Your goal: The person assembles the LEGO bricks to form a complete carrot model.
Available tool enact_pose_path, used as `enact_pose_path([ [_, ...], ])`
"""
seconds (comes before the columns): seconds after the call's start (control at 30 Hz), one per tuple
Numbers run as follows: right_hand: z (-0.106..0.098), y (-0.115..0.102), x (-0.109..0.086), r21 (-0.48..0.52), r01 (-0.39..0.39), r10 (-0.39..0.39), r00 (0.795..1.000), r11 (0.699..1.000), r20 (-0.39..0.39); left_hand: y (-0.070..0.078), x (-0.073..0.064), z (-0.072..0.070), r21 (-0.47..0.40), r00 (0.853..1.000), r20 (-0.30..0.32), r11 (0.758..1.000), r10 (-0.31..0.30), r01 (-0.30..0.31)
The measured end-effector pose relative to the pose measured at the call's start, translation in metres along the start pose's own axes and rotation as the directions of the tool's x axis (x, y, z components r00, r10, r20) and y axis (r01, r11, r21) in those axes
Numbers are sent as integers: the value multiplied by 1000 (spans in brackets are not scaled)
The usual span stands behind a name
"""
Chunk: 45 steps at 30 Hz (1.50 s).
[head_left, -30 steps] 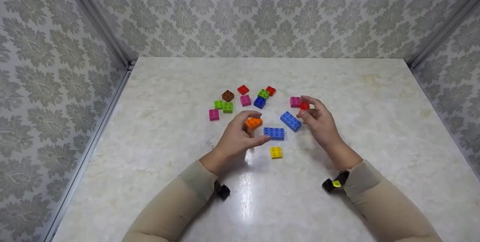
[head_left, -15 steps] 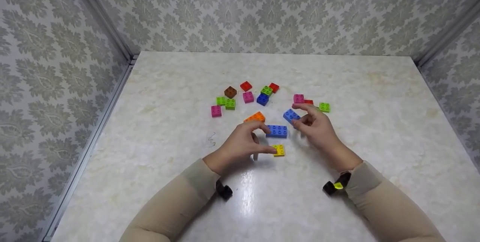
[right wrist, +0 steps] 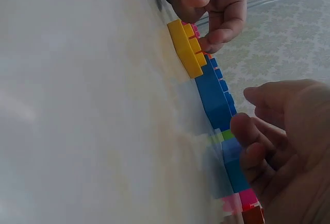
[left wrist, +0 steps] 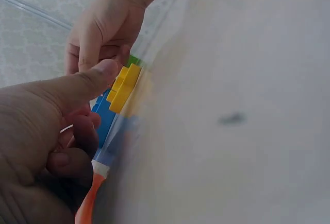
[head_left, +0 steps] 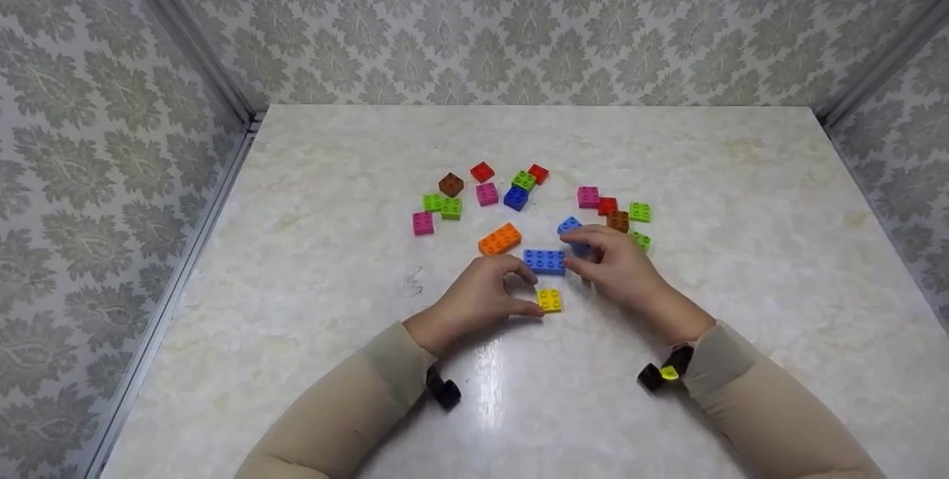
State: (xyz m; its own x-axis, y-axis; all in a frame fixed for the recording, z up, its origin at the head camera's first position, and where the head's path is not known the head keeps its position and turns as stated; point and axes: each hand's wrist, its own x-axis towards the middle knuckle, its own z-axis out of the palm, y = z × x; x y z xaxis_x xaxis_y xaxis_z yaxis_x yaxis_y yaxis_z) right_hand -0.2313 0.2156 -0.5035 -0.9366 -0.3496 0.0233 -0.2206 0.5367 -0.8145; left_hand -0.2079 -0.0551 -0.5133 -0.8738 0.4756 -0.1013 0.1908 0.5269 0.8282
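In the head view my left hand [head_left: 485,292] is beside a yellow square brick [head_left: 549,300], its thumb tip right at the brick's near left corner. Its index finger arches toward a blue eight-stud brick [head_left: 545,262]. The left wrist view shows that thumb overlapping the yellow brick [left wrist: 124,87]. My right hand [head_left: 619,260] hovers over a second blue brick [head_left: 569,225], mostly hidden under the fingers. Its thumb tip is at the right end of the first blue brick. In the right wrist view, the right hand's [right wrist: 289,136] thumb and fingers are apart, gripping nothing.
An orange brick [head_left: 500,239] lies behind the left hand. Farther back are several small bricks, among them a brown one [head_left: 451,185] and a dark blue one [head_left: 516,198]. Pink [head_left: 588,196], red [head_left: 607,206] and brown [head_left: 617,220] bricks lie beyond the right hand.
My left hand has moved from the orange brick nearer to me, to the yellow brick. My right hand has moved left and nearer, from the red brick to the blue ones.
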Motion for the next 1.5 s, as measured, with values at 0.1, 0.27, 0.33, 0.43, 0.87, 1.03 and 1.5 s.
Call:
enact_pose_path([
  [0.1,1,0,-1,-31,-17,17,1000,999,18,2,-1,4,10,1000,3,1000,0,0],
  [0.27,2,1,0,-104,-32,37,998,994,50,4,-1,8,29,1000,-3,1000,-3,3],
  [0.33,1,0,1,-130,-47,55,997,990,58,4,0,8,33,1000,-3,999,-6,6],
  [0.43,0,0,1,-146,-57,66,996,988,57,4,0,8,39,1000,-2,999,-10,10],
  [0.87,-1,-3,1,4,-99,98,994,995,46,3,-1,3,66,1000,-26,998,-3,5],
  [1.03,-1,-2,0,60,-123,121,992,991,37,2,-2,5,40,999,-22,999,-30,31],
  [1.5,-4,4,-1,120,29,-41,994,992,103,2,0,6,-40,995,-48,995,-90,88],
])
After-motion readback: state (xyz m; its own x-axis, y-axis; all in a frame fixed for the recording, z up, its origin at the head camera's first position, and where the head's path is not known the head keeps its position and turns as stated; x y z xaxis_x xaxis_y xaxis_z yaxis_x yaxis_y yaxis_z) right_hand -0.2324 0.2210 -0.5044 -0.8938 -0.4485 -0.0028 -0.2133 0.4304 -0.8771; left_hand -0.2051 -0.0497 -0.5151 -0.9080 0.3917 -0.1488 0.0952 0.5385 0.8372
